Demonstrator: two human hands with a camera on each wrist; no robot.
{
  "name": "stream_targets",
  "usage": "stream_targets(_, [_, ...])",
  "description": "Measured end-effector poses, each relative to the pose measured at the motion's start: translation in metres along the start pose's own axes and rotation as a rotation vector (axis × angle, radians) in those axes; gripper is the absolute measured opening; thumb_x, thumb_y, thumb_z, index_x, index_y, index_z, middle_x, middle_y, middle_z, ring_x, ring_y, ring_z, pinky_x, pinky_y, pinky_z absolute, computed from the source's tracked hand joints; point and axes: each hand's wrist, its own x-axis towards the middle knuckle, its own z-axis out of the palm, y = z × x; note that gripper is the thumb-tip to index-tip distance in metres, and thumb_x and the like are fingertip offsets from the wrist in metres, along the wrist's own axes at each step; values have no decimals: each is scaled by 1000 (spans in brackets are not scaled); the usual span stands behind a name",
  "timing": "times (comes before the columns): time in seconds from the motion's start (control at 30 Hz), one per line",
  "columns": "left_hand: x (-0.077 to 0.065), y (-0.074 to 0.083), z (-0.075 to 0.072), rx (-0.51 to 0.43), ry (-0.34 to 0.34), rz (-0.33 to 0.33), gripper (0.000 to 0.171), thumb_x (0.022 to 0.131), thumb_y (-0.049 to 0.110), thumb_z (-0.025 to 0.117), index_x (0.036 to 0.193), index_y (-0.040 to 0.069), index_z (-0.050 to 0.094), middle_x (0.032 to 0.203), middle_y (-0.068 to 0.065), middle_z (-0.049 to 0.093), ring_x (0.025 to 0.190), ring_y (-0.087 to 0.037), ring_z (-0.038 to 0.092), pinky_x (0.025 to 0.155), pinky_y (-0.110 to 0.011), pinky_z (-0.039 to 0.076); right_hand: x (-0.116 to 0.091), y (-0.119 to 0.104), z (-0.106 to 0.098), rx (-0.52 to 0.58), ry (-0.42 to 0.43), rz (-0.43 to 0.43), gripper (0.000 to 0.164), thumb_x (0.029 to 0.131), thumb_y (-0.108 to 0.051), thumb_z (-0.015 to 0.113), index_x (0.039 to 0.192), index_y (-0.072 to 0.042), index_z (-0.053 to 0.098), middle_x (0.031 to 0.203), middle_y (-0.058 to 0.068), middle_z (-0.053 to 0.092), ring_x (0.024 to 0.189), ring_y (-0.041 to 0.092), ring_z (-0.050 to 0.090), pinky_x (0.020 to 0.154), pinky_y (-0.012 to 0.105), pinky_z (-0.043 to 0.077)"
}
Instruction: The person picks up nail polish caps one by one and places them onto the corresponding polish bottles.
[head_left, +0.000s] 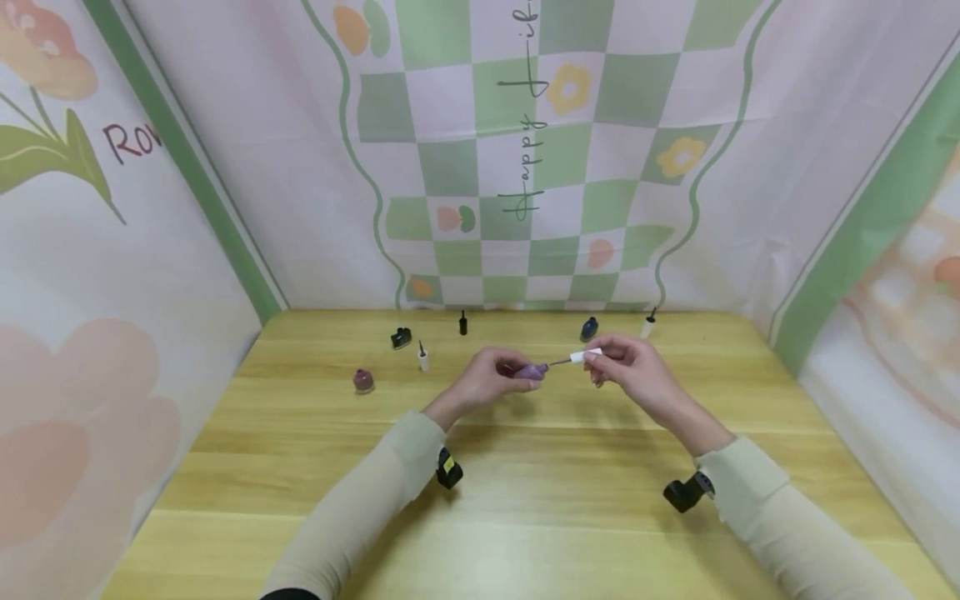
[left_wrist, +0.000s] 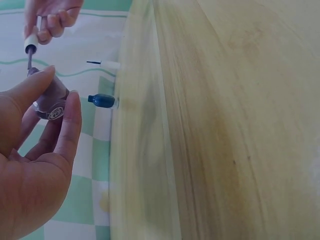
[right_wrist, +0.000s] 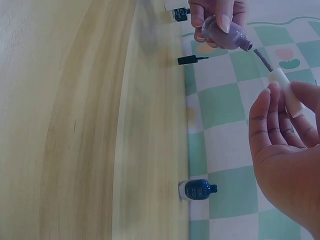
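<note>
My left hand (head_left: 491, 375) grips a purple nail polish bottle (head_left: 531, 372) between thumb and fingers, tilted so its uncapped neck points right. In my right hand (head_left: 630, 367) I pinch a white brush cap (head_left: 587, 356), its purple-coated brush (right_wrist: 263, 60) aimed at the bottle's mouth. The right wrist view shows a small gap between the brush tip and the neck (right_wrist: 246, 45). Both hands are raised above the wooden table (head_left: 517, 517). Behind my right hand stands a dark blue polish bottle (head_left: 589, 329).
Toward the back stand a white brush cap (head_left: 648, 325) at right, a black brush cap (head_left: 462, 323) and a dark green bottle (head_left: 401, 337). Left of my hands are another white brush cap (head_left: 423, 358) and a mauve bottle (head_left: 363, 381). A patterned curtain (head_left: 510, 167) hangs behind the table.
</note>
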Motion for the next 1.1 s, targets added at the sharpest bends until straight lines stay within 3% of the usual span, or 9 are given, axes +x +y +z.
stream_targets(0.2, [-2,0,0,-3,-11,6,22,87,18,84,107,14,77,101,0,73,90,-18,67,85,-41,60,0,2,3,2,-4,-1,28,103,-10,62,123,10,59,97,5,73,85,21,69,77,31,61])
stream_targets(0.47, [-2,-2,0,-2,-2,-4,23,86,19,84,108,14,77,100,1,73,90,-16,68,79,-30,59,1,3,4,-17,-9,0,28,103,-13,62,122,9,60,97,5,73,84,19,69,76,31,61])
stream_targets(0.67, [-2,-3,0,6,4,-1,23,86,20,84,108,15,77,102,0,73,92,-18,67,80,-31,58,2,2,4,-31,-11,5,28,104,-14,62,121,7,61,98,6,73,86,28,69,76,32,61])
stream_targets(0.93, [-4,3,2,29,20,-11,24,88,13,82,111,10,76,103,-3,74,92,-19,66,79,-30,57,2,1,7,-33,-17,16,30,103,-16,63,121,8,61,98,6,73,84,21,69,76,31,61])
stream_targets(1.1, [-3,-1,2,11,8,2,24,87,16,83,109,13,76,103,-1,74,92,-18,67,80,-30,58,1,2,8,-24,-18,19,29,103,-16,64,120,8,61,97,6,73,84,23,69,76,31,61])
